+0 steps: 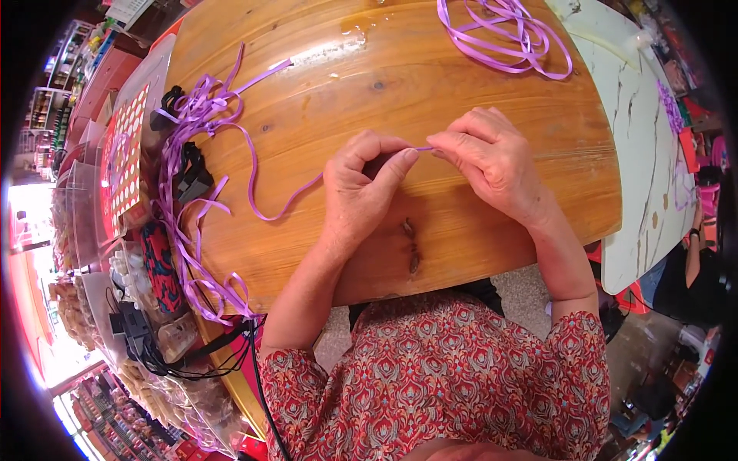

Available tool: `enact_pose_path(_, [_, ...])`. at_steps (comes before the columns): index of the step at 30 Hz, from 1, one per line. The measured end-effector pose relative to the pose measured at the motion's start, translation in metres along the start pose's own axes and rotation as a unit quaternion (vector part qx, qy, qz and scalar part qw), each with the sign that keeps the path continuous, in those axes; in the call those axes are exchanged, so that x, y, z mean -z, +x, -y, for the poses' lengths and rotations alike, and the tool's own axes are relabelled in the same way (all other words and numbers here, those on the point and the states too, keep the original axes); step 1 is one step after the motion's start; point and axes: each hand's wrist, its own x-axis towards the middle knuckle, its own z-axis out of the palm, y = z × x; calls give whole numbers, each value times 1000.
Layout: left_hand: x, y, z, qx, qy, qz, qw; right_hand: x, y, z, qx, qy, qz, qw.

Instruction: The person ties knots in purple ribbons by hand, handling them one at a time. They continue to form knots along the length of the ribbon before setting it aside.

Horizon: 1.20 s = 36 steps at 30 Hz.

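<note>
A narrow purple ribbon point(256, 178) runs in a curve over the wooden table point(323, 100) and into my left hand point(360, 184). That hand is closed on it, thumb and forefinger pinched together. My right hand point(488, 157) pinches the same ribbon a short way to the right, its fingertips close to the left ones. Between the two hands a short stretch of ribbon shows, pulled straight. Both hands are above the middle of the table. What lies inside my curled left fingers is hidden.
A tangled heap of purple ribbon point(201, 104) lies along the table's left side and hangs toward its edge. Loose ribbon loops point(530, 46) lie at the far right. Black cables and adapters point(138, 330) sit at lower left. A white marbled table point(638, 169) adjoins on the right.
</note>
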Motion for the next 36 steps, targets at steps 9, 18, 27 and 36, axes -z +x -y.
enact_pose_path(9, [6, 1, -4, 14, -42, 38, 998, 9, 0, 1, -200, 379, 156, 890])
enact_pose_path(18, [2, 1, -4, 143, -353, 64, 923, -6, 0, 8, -370, 690, -13, 622])
enact_pose_path(27, [-12, -3, -2, 41, -263, -8, 964, -26, 2, 2, -158, 392, 7, 906])
enact_pose_path(36, [-13, -10, 3, 108, -306, 0, 946, -25, 0, 3, -6, 69, -45, 997])
